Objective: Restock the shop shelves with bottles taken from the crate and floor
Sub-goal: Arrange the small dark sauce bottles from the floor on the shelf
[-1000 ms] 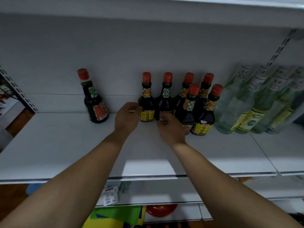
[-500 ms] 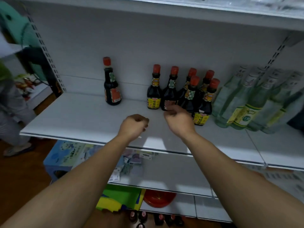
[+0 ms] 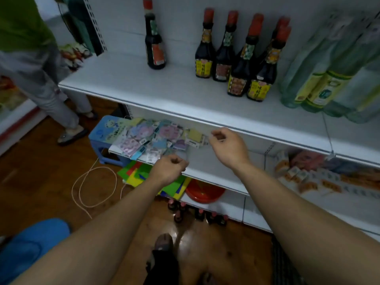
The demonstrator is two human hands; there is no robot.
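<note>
Arms outstretched: left hand (image 3: pixel 169 169) fisted, right hand (image 3: pixel 228 147) loosely curled, seemingly empty; bottles (image 3: pixel 238 77) on shelf (image 3: pixel 164 87) above, wooden floor (image 3: pixel 41 182) beneath.

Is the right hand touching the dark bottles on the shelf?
Apart. In the head view the right hand hangs below the front edge of the shelf, with bare shelf between it and the dark bottles.
</note>
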